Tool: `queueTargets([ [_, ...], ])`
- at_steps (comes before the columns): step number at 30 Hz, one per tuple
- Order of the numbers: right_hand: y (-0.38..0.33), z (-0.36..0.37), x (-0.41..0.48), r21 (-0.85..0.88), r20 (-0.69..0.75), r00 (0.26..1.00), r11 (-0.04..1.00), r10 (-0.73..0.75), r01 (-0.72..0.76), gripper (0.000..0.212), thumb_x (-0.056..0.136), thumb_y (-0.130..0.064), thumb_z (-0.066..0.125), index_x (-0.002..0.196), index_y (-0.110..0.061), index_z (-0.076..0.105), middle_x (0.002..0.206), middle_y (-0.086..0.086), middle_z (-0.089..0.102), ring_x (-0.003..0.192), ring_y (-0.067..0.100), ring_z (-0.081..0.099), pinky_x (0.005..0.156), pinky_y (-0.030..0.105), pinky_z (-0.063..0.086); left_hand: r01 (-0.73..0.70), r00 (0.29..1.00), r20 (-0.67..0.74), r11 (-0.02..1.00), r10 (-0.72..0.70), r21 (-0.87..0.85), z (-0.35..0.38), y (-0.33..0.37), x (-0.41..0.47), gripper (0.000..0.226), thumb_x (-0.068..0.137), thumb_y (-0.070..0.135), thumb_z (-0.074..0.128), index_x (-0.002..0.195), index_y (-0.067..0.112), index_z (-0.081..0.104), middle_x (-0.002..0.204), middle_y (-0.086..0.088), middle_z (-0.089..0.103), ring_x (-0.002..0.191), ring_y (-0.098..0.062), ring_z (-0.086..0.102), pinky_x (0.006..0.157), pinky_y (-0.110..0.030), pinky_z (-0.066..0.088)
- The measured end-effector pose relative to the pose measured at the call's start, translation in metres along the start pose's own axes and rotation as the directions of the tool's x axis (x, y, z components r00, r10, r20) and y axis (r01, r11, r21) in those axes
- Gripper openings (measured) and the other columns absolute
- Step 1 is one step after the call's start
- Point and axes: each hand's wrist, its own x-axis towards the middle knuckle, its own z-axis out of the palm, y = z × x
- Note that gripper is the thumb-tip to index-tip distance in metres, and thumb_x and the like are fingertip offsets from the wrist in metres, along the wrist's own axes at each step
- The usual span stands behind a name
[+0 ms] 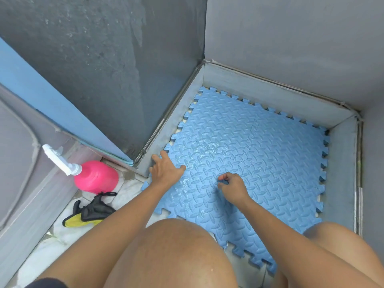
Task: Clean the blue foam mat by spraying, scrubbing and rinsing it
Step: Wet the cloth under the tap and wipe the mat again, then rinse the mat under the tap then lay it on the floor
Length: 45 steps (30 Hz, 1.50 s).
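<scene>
The blue foam mat (259,154), with a raised oval pattern and jigsaw edges, lies flat on the floor in a corner between grey walls. Wet patches and faint dark lines show on its surface. My left hand (165,170) presses flat on the mat's near left corner, fingers spread, thumb out to the right. My right hand (231,187) hovers over the mat's middle front with its fingers curled loosely inward and nothing visibly in them. A pink bottle (96,176) with a white spray nozzle stands on the tiles to the left.
A black and yellow cloth or glove (89,213) lies on the tiles below the pink bottle. A low grey curb (270,94) rims the mat on three sides. My bare knees (172,252) fill the bottom of the view. A blue-edged panel (52,104) stands left.
</scene>
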Motion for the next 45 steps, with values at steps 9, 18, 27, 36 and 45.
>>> queueTargets([
  [9,-0.017,-0.011,-0.002,0.168,-0.094,0.995,0.986,0.016,0.0,0.011,0.089,-0.015,0.067,0.098,-0.021,0.065,0.103,0.0,0.065,0.096,0.019,0.063,0.075,0.023,0.046,-0.137,0.984,-0.114,0.991,0.134,-0.014,-0.08,0.021,-0.016,0.077,0.082,0.061,0.071,0.131,0.014,0.036,0.126,-0.015,0.046,0.106,-0.042,0.059,0.083,-0.041,0.044],
  [18,-0.069,-0.043,-0.028,0.07,-0.138,0.982,0.988,-0.127,0.138,0.025,0.098,-0.037,0.055,0.08,-0.021,0.057,0.08,0.0,0.058,0.079,0.021,0.055,0.064,0.029,0.042,-0.321,0.946,0.008,0.94,0.324,-0.117,-0.153,0.041,-0.012,0.061,0.093,0.065,0.057,0.067,0.013,0.039,0.075,-0.005,0.04,0.072,-0.024,0.046,0.066,-0.034,0.033],
  [27,-0.342,-0.186,-0.028,0.067,-0.36,0.682,0.712,-0.636,0.699,0.02,0.104,-0.037,0.045,0.1,-0.022,0.057,0.1,-0.007,0.06,0.08,0.003,0.054,0.077,0.028,0.043,-0.442,0.876,-0.183,0.895,0.446,0.064,-0.309,0.087,-0.064,0.057,0.097,0.056,0.056,0.075,0.004,0.052,0.06,-0.003,0.04,0.058,-0.023,0.04,0.056,-0.033,0.029],
  [36,-0.52,-0.231,-0.029,-0.307,-0.172,0.478,0.508,-0.861,0.805,0.043,0.101,-0.054,0.035,0.103,-0.026,0.067,0.111,-0.007,0.066,0.109,0.015,0.058,0.101,0.04,0.041,-0.507,0.804,-0.214,0.827,0.555,0.243,-0.358,0.103,-0.092,0.064,0.104,0.049,0.047,0.087,-0.011,0.057,0.069,-0.013,0.051,0.095,-0.035,0.058,0.068,-0.037,0.041],
  [45,-0.514,-0.216,-0.024,-0.61,-0.198,0.398,0.431,-0.895,0.665,0.045,0.103,-0.029,0.019,0.061,-0.018,0.029,0.064,-0.002,0.043,0.097,0.032,0.05,0.094,0.051,0.039,-0.506,0.812,-0.192,0.829,0.551,0.238,-0.36,0.104,-0.095,0.061,0.106,0.044,0.045,0.091,-0.012,0.063,0.061,-0.005,0.04,0.059,-0.018,0.038,0.053,-0.032,0.031],
])
